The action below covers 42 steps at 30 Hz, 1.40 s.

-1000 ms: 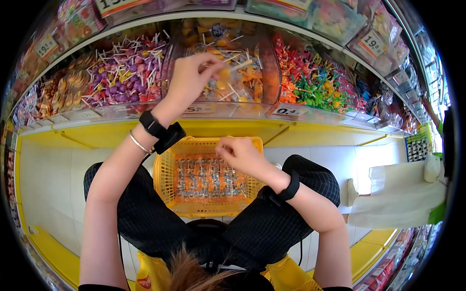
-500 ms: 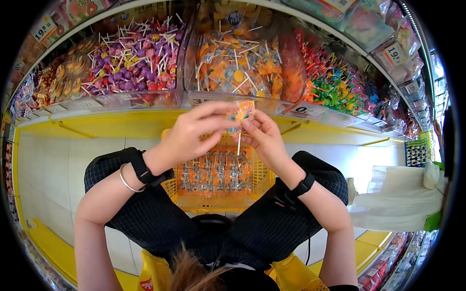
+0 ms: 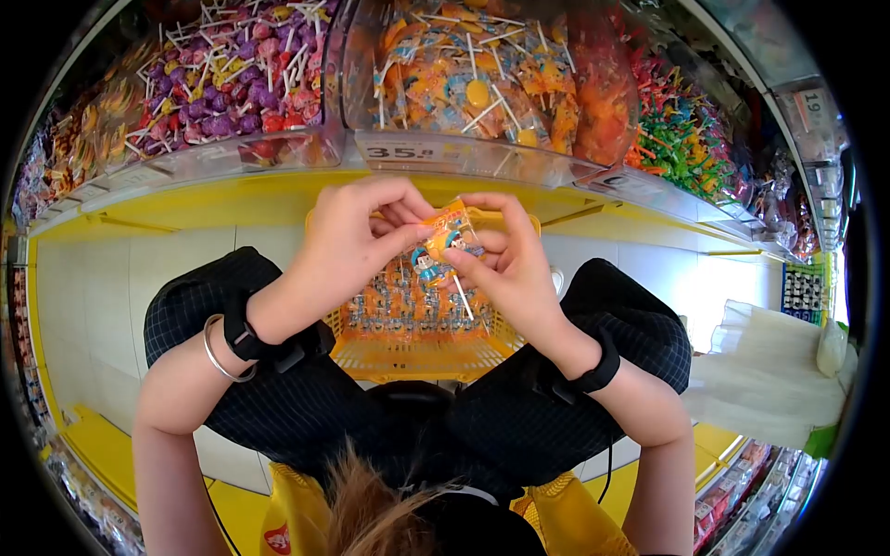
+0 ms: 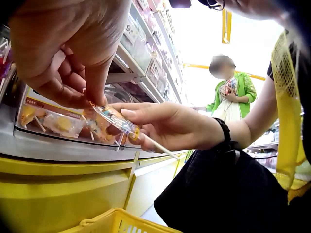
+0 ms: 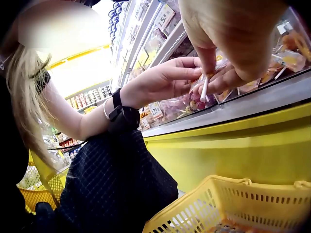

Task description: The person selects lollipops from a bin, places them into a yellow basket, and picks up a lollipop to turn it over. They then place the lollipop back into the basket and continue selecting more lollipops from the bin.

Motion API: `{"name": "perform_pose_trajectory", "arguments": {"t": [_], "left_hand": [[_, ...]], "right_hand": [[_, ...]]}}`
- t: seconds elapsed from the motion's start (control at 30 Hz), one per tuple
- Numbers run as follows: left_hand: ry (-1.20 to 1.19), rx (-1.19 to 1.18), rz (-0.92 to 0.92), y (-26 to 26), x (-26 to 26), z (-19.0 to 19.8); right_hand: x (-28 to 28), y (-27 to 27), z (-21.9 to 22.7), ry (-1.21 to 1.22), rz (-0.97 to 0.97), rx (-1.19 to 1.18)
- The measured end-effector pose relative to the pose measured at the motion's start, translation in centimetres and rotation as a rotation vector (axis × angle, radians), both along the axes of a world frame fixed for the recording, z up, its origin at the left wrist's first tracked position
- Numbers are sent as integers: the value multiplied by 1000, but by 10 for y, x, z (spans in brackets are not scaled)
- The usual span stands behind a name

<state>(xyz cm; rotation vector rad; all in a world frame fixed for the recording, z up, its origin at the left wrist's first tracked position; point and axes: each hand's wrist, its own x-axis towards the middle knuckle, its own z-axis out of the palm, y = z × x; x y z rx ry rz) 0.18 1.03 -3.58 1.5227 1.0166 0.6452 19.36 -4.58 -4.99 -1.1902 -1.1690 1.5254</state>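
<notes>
A wrapped lollipop (image 3: pixel 445 243) with an orange and blue printed wrapper is held between both hands above the basket. My left hand (image 3: pixel 343 232) pinches the wrapper's upper left edge between thumb and fingers. My right hand (image 3: pixel 521 273) grips it from the right, thumb on the front of the wrapper. The white stick (image 4: pixel 161 148) points down and away from the wrapper. Below stands a yellow basket (image 3: pixel 422 366), where similar wrapped lollipops (image 3: pixel 385 310) lie in rows. The right wrist view shows the left hand (image 5: pixel 163 81) meeting the right one at the wrapper.
Ahead, a clear bin of orange-wrapped lollipops (image 3: pixel 464 83) carries a price label (image 3: pixel 417 151). Purple and red lollipops (image 3: pixel 232 79) fill the bin to its left; multicoloured candies (image 3: pixel 681 153) lie to its right. A person in green (image 4: pixel 238 92) stands in the aisle. My knees flank the basket.
My left hand has come down from the orange lollipop bin with a lollipop. The right hand has risen from over the basket to grip it too. The lollipop now tilts more.
</notes>
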Motion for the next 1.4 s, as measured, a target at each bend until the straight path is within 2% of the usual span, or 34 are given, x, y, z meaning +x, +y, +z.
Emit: {"name": "perform_pose_trajectory", "arguments": {"t": [0.03, 0.07, 0.1, 0.17, 0.3, 0.33, 0.4, 0.47, 0.53, 0.6, 0.67, 0.77, 0.83, 0.97, 1.07, 1.13, 1.27, 1.33, 1.4], "left_hand": [[18, 107, -5, -1, 0, -2], [39, 211, -13, -2, 0, -5], [45, 200, -5, -2, 0, -6], [107, 530, -108, -3, 2, -8], [166, 655, -100, -8, 3, -16], [168, 645, -96, -10, 3, -16], [136, 413, -42, -10, 4, -15], [116, 388, -20, -10, 4, -20], [109, 354, 7, -10, 3, -21], [118, 371, 17, -11, 2, -21], [127, 390, 26, -12, 1, -23], [109, 442, 57, -11, -2, -26], [266, 443, 40, -10, -6, -25], [270, 436, 23, -10, -8, -29], [320, 316, -10, -9, -9, -36], [128, 507, -29, -9, -9, -45], [83, 518, -16, -9, -8, -49], [7, 137, -26, -11, -8, -45], [65, 145, -50, -10, -9, -40]], "right_hand": [[0, 1, 1, 3, 11, -9], [0, 2, 1, 82, -5, -152], [0, 3, -1, 159, -24, -292], [2, 4, -8, 143, 7, -301], [0, -1, -13, -7, -18, -164], [-1, -3, -15, -62, -38, -89], [0, -2, -22, -128, -35, -37], [-3, -2, -24, -227, -78, 59], [-5, -2, -26, -226, -85, 72], [-5, -2, -27, -226, -92, 86], [-4, -2, -27, -107, -50, -9], [-9, -3, -29, 32, 28, -32], [-7, -3, -32, 25, 51, -66], [-5, -3, -30, -46, 84, -99], [-5, -3, -31, -39, 73, -119], [-4, -2, -34, -33, 66, -111], [-2, -2, -28, -60, 86, -133], [-1, -2, -27, -101, 103, -140], [-2, -3, -27, -143, 122, -147]]}}
